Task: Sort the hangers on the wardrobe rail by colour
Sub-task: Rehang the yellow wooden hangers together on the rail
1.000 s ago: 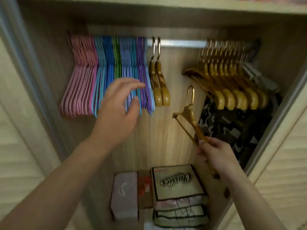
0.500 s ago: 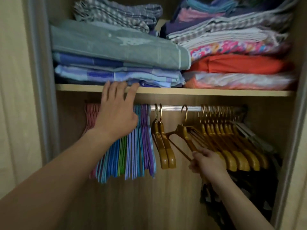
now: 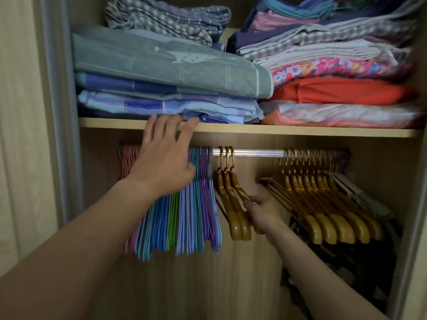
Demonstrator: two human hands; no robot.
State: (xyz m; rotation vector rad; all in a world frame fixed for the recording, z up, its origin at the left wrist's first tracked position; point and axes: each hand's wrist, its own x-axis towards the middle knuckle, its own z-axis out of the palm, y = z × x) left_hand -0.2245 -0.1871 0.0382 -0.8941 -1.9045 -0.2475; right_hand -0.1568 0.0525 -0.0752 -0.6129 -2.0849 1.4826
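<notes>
Gripping the newly hung third gold plastic hanger (image 3: 239,188), right hand (image 3: 263,212) has grown the left group; left hand (image 3: 165,158), fingers straight, steadies the coloured wire hangers (image 3: 198,204).

Shelf (image 3: 300,132) spans frame centre, folded linens (image 3: 171,65) stacked on it. Rail (image 3: 256,152) just below. Thin hangers (image 3: 196,204) bunched at rail's left, three thick hangers (image 3: 233,204) beside them (small gap), larger thick group (image 3: 323,204) right.

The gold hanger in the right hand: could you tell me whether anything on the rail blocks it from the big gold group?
Nothing visible: the rail is bare between the gold hanger in the right hand and the gold group.
</notes>
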